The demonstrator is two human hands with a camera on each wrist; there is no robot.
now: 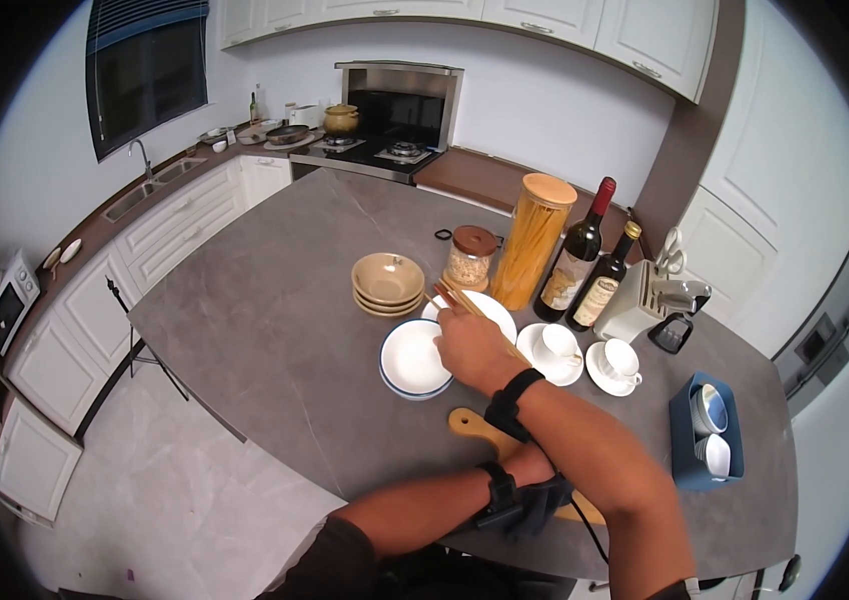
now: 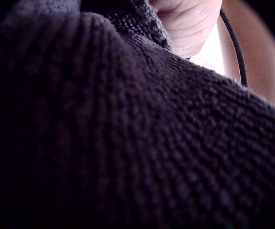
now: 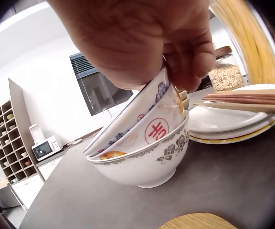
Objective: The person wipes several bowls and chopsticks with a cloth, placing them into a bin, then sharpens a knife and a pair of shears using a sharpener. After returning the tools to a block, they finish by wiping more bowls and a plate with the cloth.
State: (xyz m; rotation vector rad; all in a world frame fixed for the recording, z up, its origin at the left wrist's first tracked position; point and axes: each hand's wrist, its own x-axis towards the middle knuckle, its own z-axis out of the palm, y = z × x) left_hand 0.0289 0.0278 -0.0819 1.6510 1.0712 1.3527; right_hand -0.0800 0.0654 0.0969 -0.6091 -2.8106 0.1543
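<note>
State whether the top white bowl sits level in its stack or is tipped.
Tipped: the top bowl slants steeply above the bottom bowl, their rims close on one side and wide apart where the right hand grips.

right hand (image 1: 476,347) extended, fingers (image 3: 200,59) pinching; left hand (image 1: 528,465) beneath right forearm (image 1: 589,435), its grip unclear.

On our table (image 1: 264,300), we see near bowls (image 1: 412,357) left of the plates (image 1: 497,308), far bowls (image 1: 387,278) behind the near ones, cups (image 1: 556,347) on saucers (image 1: 544,372) between plates and box (image 1: 682,445), before the bottles (image 1: 566,280).
</note>
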